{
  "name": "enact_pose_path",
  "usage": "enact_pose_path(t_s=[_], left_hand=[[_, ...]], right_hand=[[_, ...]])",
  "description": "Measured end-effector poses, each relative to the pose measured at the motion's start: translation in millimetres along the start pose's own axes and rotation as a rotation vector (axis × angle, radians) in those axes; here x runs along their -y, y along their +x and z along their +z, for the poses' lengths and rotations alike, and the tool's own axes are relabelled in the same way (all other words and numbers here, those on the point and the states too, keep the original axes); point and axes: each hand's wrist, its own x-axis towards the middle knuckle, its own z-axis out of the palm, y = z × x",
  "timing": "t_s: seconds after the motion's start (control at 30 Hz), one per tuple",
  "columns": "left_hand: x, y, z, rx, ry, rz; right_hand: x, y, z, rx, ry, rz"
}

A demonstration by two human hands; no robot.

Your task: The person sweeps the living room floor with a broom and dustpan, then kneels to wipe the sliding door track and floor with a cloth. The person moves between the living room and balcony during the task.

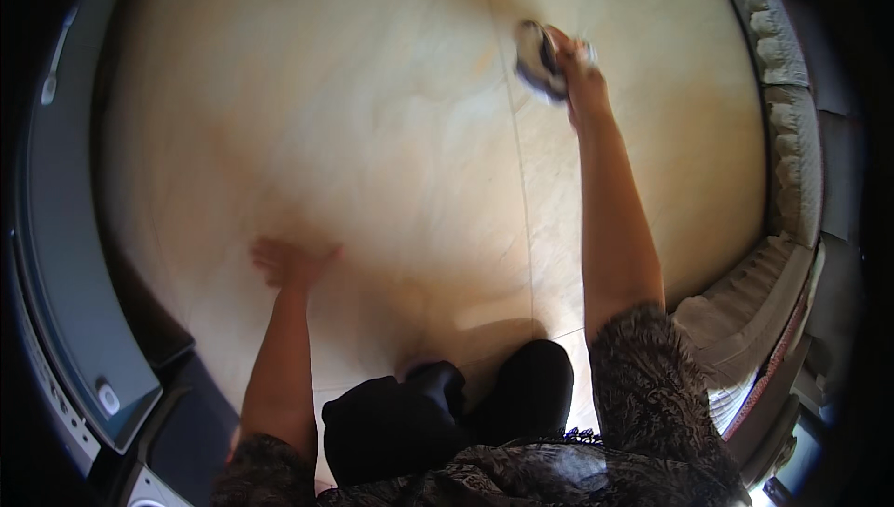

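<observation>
My right hand (581, 77) is stretched far forward and grips a small oval object (539, 60). This object has a dark rim and a paler middle, and blur hides what exactly it is; it could be a shoe or slipper. Something whitish shows beside the knuckles of that hand. My left hand (293, 264), also blurred, is held out over the floor with its fingers spread and nothing in it. Beneath both hands lies a beige marbled tile floor (391, 158) with thin joint lines. My knees in black trousers (391, 423) show at the bottom.
Along the left edge runs a grey-blue furniture panel (63, 214) with pale fittings. A dark blue surface (192, 409) adjoins it lower down. Beige gathered upholstery (789, 137) curves along the right side, continuing as a cushioned piece (733, 297) nearer me.
</observation>
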Motion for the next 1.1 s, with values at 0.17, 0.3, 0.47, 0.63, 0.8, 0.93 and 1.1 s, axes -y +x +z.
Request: enact_pose_path(t_s=[0.17,0.3,0.47,0.63,0.8,0.93,1.1], left_hand=[[7.0,-0.2,-6.5,0.132,0.038,0.022],[-7.7,-11.8,0.0,0.162,-0.034,0.060],[4.1,-6.2,-14.4,0.130,0.044,0.023],[19.1,10.2,-11.5,0.131,-0.010,0.094],[5.9,-0.3,-9.0,0.125,0.001,0.141],[3.7,-7.7,-10.3,0.170,-0.092,0.122],[3.1,-9.3,-5.1,0.191,-0.069,0.156]], right_hand=[[-54.0,-181.1,-105.5,-0.043,-0.163,-0.031],[-170.7,-294.3,-145.6,-0.472,-0.859,0.872],[-141.4,-159.9,-42.5,-0.245,-1.139,0.891],[-17.1,-24.6,6.2,-0.278,-0.368,0.278],[53.0,-80.7,-39.3,0.060,-1.158,-0.587],[95.3,-141.0,-17.2,0.295,-0.408,0.109],[93.7,-165.6,-3.4,0.475,-0.613,-0.097]])
